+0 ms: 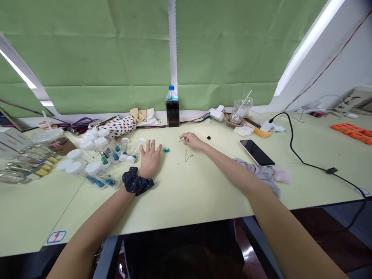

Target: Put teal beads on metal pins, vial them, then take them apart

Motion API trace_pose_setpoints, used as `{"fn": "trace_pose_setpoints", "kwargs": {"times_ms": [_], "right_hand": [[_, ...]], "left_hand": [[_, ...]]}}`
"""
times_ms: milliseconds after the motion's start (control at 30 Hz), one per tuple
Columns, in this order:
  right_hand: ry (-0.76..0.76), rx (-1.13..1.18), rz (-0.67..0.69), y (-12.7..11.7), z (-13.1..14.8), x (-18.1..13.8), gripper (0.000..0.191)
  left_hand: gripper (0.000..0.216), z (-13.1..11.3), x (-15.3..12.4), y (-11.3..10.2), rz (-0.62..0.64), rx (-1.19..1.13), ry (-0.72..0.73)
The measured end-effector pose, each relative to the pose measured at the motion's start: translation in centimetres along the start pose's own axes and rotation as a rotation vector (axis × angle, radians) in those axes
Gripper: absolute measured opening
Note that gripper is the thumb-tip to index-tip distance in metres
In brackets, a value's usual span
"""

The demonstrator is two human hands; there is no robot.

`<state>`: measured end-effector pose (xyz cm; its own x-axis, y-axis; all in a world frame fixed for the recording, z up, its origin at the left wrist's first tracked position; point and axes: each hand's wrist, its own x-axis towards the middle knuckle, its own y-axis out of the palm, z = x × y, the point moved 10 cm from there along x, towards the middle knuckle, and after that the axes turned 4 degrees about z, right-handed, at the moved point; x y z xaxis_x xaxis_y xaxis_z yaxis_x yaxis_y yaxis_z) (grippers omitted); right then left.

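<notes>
My left hand (150, 157) lies flat on the pale green table (186, 193), fingers spread, holding nothing. A dark scrunchie (136, 181) sits on its wrist. A small blue part (166, 150) lies just right of its fingers. My right hand (191, 140) reaches farther out, its fingers pinched together on a thin wire piece (181, 139) too small to name surely. A bent metal wire (187, 156) lies on the table between the two hands. Clear vials with white caps (100, 155), some with blue parts inside, lie to the left of my left hand.
A water bottle (172, 106) stands at the back centre. A phone (257, 152) and grey cloth (261, 174) lie on the right, with a black cable (293, 147) beyond. A plastic cup (241, 109), chargers, orange parts (353, 132) and a patterned pouch (119, 126) line the back.
</notes>
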<state>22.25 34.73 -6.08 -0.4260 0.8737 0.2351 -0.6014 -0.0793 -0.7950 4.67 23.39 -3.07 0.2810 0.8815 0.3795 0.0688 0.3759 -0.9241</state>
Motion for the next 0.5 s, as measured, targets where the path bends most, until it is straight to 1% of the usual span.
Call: {"fn": "trace_pose_setpoints", "kwargs": {"times_ms": [67, 133, 233, 267, 300, 333, 367, 500], "right_hand": [[0.004, 0.021, 0.005, -0.3, -0.1, 0.0, 0.026], [-0.023, 0.093, 0.079, -0.2, 0.2, -0.4, 0.024], [-0.138, 0.207, 0.334, 0.8, 2.0, -2.6, 0.021], [-0.183, 0.211, 0.414, 1.1, 2.8, -3.7, 0.024], [-0.221, 0.189, 0.462, 1.2, 3.4, -4.7, 0.027], [-0.243, 0.159, 0.475, 1.2, 3.8, -5.5, 0.028], [-0.250, 0.133, 0.461, 1.0, 4.1, -6.2, 0.027], [-0.250, 0.136, 0.380, 0.8, 4.8, -7.8, 0.012]], "left_hand": [[0.048, -1.8, 0.3, -0.1, 0.006, -0.029, 0.133], [0.045, -3.1, 0.8, 0.2, 0.022, -0.073, 0.215], [0.033, -3.7, 2.1, 1.8, 0.091, -0.147, 0.228], [0.029, -3.7, 2.5, 2.4, 0.121, -0.184, 0.221], [0.026, -3.6, 2.8, 3.0, 0.142, -0.230, 0.209], [0.024, -3.4, 3.1, 3.4, 0.153, -0.284, 0.196], [0.022, -3.2, 3.3, 3.7, 0.148, -0.341, 0.182], [0.017, -2.0, 3.2, 3.5, 0.062, -0.579, 0.142]]}}
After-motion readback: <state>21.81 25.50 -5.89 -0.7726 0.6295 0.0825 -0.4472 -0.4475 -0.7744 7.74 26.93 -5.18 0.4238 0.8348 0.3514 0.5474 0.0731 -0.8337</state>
